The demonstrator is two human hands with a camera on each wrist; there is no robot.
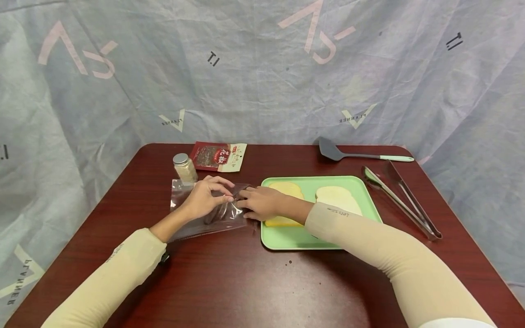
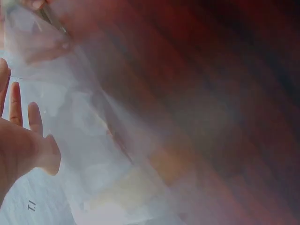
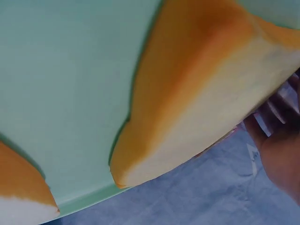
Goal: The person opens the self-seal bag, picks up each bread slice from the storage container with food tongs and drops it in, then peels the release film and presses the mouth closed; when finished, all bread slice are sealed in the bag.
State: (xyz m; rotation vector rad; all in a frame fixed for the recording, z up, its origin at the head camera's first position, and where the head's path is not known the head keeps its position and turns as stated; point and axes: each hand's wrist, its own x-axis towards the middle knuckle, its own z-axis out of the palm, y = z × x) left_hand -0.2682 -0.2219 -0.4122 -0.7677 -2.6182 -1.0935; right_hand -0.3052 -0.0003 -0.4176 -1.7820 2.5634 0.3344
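A clear plastic bag (image 1: 223,214) lies on the table, wrinkled and shiny near its right end. My left hand (image 1: 205,198) pinches it between thumb and index finger, the other fingers held out. At the bag's right end my right hand (image 1: 262,203) grips the plastic with curled fingers; some fingertips are hidden. That hand's wrist passes over a bread slice (image 1: 287,187) on a light green tray (image 1: 320,241). Another bread slice (image 1: 338,197) lies to its right. Blurred translucent plastic covers much of the left wrist view, beside the left hand (image 2: 21,145).
Behind the bag stand a silver-lidded jar (image 1: 186,168) and a red-and-cream seasoning packet (image 1: 217,156). A grey spatula (image 1: 352,154) with a pale handle tip lies at the back right. Metal tongs (image 1: 406,200) rest right of the tray. A grey printed cloth (image 1: 254,73) hangs behind the table.
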